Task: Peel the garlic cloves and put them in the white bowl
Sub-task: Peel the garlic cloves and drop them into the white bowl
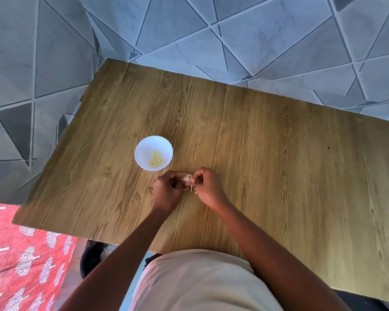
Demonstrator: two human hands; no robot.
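— So, where's your garlic clove (187,178)?

— Pinched between both hands, just near-right of the white bowl (153,153). Your left hand (166,189) curls round it; your right hand (206,185) nips at the skin.

— Which hand drops it in?

— Your left is nearer the bowl. Its long axis I can't tell. No writing anywhere on the bench (279,153).
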